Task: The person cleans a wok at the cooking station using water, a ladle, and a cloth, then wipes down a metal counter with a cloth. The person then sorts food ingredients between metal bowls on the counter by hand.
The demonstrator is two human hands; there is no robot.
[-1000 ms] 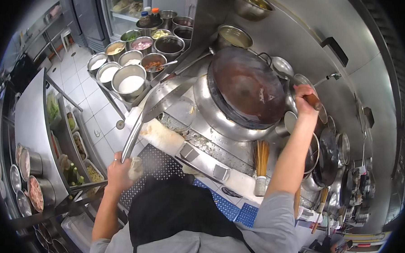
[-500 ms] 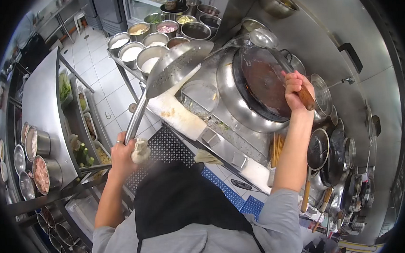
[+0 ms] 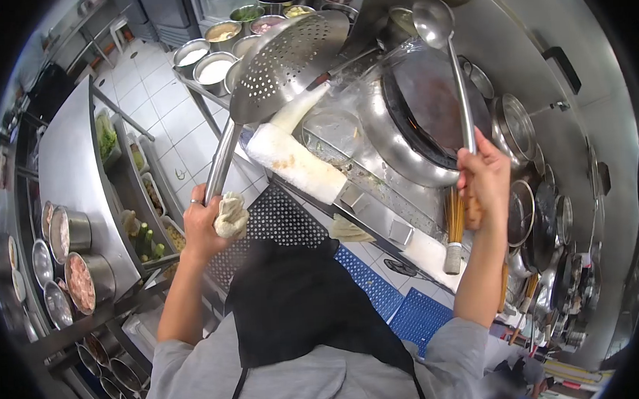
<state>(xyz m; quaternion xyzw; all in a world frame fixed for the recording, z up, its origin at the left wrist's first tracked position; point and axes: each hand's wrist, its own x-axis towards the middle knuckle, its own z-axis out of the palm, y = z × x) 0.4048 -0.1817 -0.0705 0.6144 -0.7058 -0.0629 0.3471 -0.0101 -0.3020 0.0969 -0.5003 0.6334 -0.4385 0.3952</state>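
Note:
My left hand [image 3: 208, 229] is closed round the metal handle of a big perforated strainer [image 3: 289, 65], with a bunched pale cloth [image 3: 231, 215] in the same grip. The strainer's bowl is raised beside the stove, over the near side of several pots. My right hand [image 3: 484, 181] grips a long-handled ladle [image 3: 434, 22] with a wooden end. Its bowl points away from me, above the far rim of a wok [image 3: 436, 102]. The wok sits on a round metal burner ring [image 3: 381, 140]; its inside looks dark reddish-brown, blurred by haze.
Steel pots of ingredients, one with white powder [image 3: 214, 70], stand beyond the strainer. A folded white towel [image 3: 296, 161] lies along the stove's front edge. A bamboo brush [image 3: 455, 226] stands near my right forearm. On the left is a steel counter [image 3: 82, 160] with pots of meat [image 3: 90, 281].
The strainer has tipped, showing its holes more plainly. My right hand has drawn back toward me, and the ladle has swung so its bowl points farther away. The whole view has shifted slightly.

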